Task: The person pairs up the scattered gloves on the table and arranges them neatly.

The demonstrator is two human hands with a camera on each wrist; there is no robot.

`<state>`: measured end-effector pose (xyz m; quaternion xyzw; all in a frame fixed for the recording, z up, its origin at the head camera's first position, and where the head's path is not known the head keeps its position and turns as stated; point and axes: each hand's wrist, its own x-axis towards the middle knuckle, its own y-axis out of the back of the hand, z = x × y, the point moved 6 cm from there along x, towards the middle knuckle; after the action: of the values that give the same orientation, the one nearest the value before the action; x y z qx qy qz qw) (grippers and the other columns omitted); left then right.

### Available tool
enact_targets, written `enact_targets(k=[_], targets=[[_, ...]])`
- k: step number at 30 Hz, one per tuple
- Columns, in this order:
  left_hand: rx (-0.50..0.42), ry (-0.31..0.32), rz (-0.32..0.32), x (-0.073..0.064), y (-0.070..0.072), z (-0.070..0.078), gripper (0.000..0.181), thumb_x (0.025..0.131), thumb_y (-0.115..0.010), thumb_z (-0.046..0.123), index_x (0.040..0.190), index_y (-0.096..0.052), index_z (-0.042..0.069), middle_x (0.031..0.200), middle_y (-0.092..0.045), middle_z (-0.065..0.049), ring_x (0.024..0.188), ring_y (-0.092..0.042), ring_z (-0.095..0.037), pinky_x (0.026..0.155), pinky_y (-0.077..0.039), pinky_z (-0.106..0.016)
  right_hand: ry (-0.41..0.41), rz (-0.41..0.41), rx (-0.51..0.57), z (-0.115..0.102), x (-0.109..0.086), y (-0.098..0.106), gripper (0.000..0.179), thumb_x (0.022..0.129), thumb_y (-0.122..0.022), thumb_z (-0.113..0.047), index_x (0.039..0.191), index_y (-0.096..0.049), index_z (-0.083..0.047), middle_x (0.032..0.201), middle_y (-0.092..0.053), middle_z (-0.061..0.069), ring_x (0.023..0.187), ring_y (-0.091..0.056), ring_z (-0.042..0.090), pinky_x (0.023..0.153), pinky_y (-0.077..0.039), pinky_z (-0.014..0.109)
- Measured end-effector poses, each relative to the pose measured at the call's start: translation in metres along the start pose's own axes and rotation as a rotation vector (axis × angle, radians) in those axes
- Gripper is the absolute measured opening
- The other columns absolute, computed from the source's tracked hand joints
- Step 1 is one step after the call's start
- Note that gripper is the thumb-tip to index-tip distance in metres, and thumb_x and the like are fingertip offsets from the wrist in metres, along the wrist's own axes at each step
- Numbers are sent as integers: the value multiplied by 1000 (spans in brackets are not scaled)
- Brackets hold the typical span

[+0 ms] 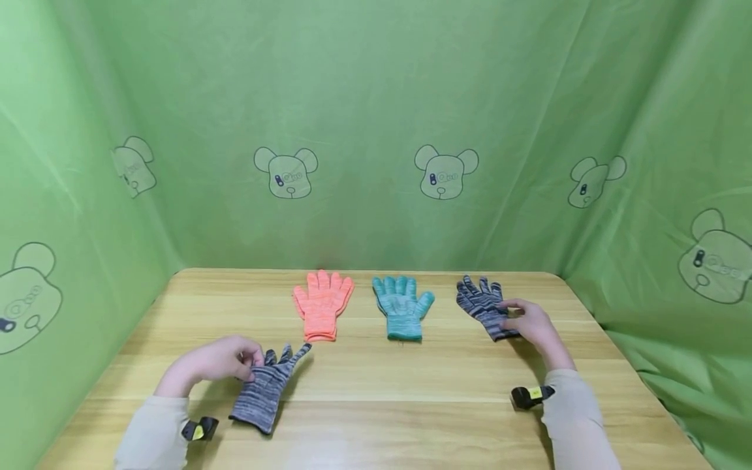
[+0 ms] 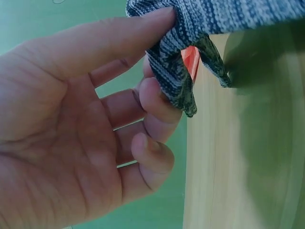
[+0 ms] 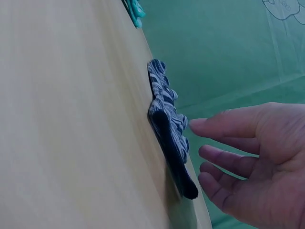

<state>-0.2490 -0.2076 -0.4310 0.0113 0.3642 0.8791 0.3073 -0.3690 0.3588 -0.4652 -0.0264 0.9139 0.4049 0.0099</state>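
My left hand (image 1: 226, 360) pinches a grey-black knit glove (image 1: 261, 395) between thumb and fingers, near the base of its fingers. The cuff hangs toward me, and the loose glove fingers droop in the left wrist view, where its knit (image 2: 209, 16) fills the top. On the right, my right hand (image 1: 531, 324) is beside a second grey-black striped glove (image 1: 484, 307) lying flat at the back right. In the right wrist view its fingers are loosely bent, and the thumb tip is right at the edge of that glove (image 3: 167, 124).
An orange glove (image 1: 321, 310) and a teal glove (image 1: 402, 310) lie between the hands toward the back of the wooden table (image 1: 376, 405), fingers pointing away from me. Green cloth (image 1: 364, 85) printed with bear heads hangs behind the table and at both sides.
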Motion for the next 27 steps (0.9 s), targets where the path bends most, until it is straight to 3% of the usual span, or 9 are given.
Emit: enact_targets(k=[9,17,27], targets=[[-58,-39,-19,0,1,1,12,78,-68,2,88,-63,3,70,-48,3,64,-44,-6,61,-42,-22,14,-48,-5,4,0,-1,65,85,-65,-7,142,-39,8,138,-38,44,123,-41,56,101,-40,64],[-63,-59,-3,-1,3,3,12,78,-68,3,90,-64,3,72,-50,3,65,-45,-5,62,-43,-21,28,-116,-13,4,3,-11,67,82,-64,-1,143,-38,9,149,-26,39,135,-22,60,110,-22,69],[-72,-79,14,-3,7,10,11,80,-68,5,90,-64,2,74,-51,1,66,-46,-5,62,-43,-21,65,-110,-56,-4,3,-15,67,80,-70,-6,139,-42,11,145,-33,40,134,-27,59,111,-25,67]])
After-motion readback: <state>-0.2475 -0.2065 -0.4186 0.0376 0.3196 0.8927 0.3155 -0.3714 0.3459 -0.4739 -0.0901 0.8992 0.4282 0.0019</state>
